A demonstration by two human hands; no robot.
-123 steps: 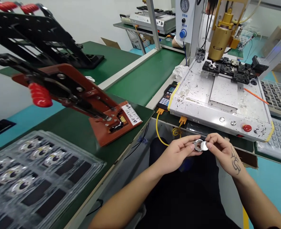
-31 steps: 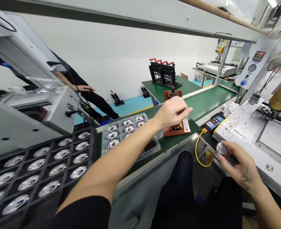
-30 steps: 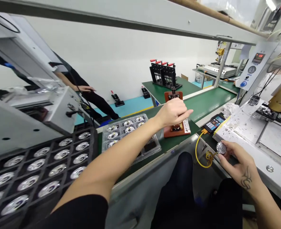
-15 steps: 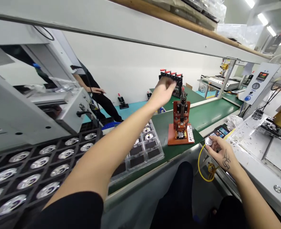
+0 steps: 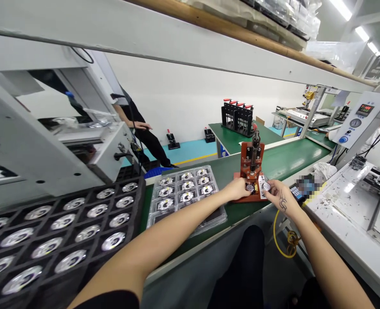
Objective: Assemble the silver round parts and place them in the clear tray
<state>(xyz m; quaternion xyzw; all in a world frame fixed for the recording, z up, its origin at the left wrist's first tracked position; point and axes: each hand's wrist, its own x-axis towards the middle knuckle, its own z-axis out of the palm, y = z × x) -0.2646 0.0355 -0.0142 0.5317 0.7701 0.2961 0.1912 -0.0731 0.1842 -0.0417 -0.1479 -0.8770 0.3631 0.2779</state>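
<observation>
An orange-brown toggle-clamp press (image 5: 252, 159) stands on the green bench. My left hand (image 5: 239, 189) is at the left of its base, fingers closed on a small round metal part (image 5: 249, 187); whether that part is clear of its seat I cannot tell. Close by on the right, my right hand (image 5: 280, 196) pinches a silver disc (image 5: 267, 186) between thumb and fingers, in front of the white label on the base. To the left lies a clear plastic tray (image 5: 220, 213) with round parts in its far pockets.
A black foam tray (image 5: 89, 249) of shiny round parts fills the lower left. A black multi-clamp fixture (image 5: 237, 118) is on the table behind. A yellow hose (image 5: 275, 227) hangs at the right, beside a white machine (image 5: 344, 206). Another person's hand (image 5: 141, 125) rests at the back left.
My left hand has come down from beside the press's upper lever to its base and closed on the part there. My right hand has brought the silver disc left to the press.
</observation>
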